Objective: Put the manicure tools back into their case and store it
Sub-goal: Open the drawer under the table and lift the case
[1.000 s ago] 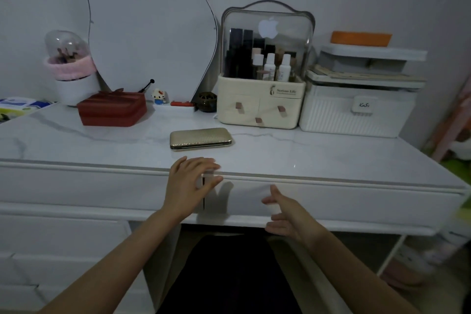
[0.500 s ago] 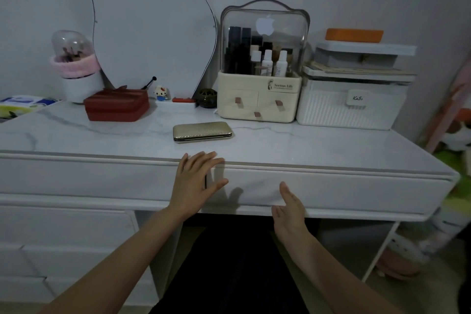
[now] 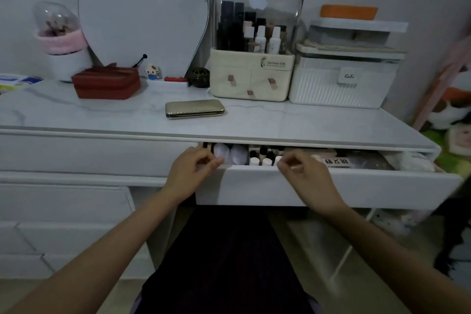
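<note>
White marble, gold, red

At 12 o'clock lies the gold textured case [image 3: 195, 108] on a grey-veined white tabletop [image 3: 305, 122]; a dark red box [image 3: 107, 83] at 10 o'clock; an orange lid [image 3: 348, 12] at 2 o'clock.

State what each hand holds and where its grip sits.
Both hands grip the drawer front by its top edge: left hand near its left corner, right hand further right. Gold case lies unheld.

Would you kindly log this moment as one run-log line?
drawer: partly open | left hand, right hand: grip its front edge | gold case: closed, on desktop
</note>
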